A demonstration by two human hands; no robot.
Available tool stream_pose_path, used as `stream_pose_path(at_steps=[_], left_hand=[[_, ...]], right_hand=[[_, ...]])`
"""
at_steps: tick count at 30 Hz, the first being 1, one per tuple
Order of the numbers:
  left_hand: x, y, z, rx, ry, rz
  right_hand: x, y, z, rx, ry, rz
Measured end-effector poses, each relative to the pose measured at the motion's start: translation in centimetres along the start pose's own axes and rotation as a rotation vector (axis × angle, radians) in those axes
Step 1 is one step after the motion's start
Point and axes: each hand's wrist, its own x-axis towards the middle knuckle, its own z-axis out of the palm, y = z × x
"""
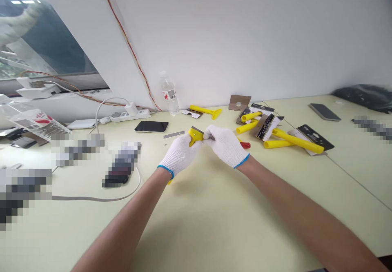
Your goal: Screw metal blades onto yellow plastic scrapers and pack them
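My left hand (pixel 180 154), in a white knit glove with a blue cuff, is closed around a yellow plastic scraper (pixel 194 136). The scraper's handle passes through that hand, and its end shows below the glove. My right hand (pixel 226 145), gloved the same way, pinches at the scraper's metal-edged head. Part of that head is hidden by the fingers. A loose steel blade (pixel 174 134) lies on the desk just beyond my left hand. A small red part (pixel 245 144) sits by my right hand.
Several yellow scrapers (pixel 295 140) and printed packaging cards (pixel 266 126) lie to the right on the pale desk (pixel 202 206). Further back stand a water bottle (pixel 169 94), a black phone (pixel 151 126) and a power strip (pixel 130 116). Blurred patches cover items at left.
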Motion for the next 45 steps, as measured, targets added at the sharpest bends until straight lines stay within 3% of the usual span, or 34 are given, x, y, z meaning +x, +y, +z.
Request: stream_pose_path(at_steps=[10,21,25,29,35,41,45], left_hand=[[-0.3,0.8,-0.1,-0.004,-0.014,0.014],[-1.5,2.0,-1.9,-0.015,-0.119,0.031],[-1.4,1.8,-2.4,-0.026,-0.204,0.032],[-1.2,1.8,-2.3,-0.053,-0.218,-0.018],[-0.5,1.2,-1.5,-0.295,-0.282,-0.058],[0.1,-0.3,-0.8,-0.391,-0.275,-0.083],[0.3,-0.3,-1.0,-0.419,-0.269,-0.120]], right_hand=[[-0.1,-0.6,-0.7,-0.146,-0.085,0.037],[0.5,0.0,-2.3,-0.116,-0.115,0.073],[0.5,0.1,-3.1,-0.052,-0.184,0.090],[0.5,-0.3,-3.5,0.011,-0.214,0.107],[0.4,-0.9,-3.8,0.108,-0.223,0.201],[0.7,0.3,-2.9,0.204,-0.251,0.267],[0.9,0.7,-3.4,0.138,-0.211,0.264]])
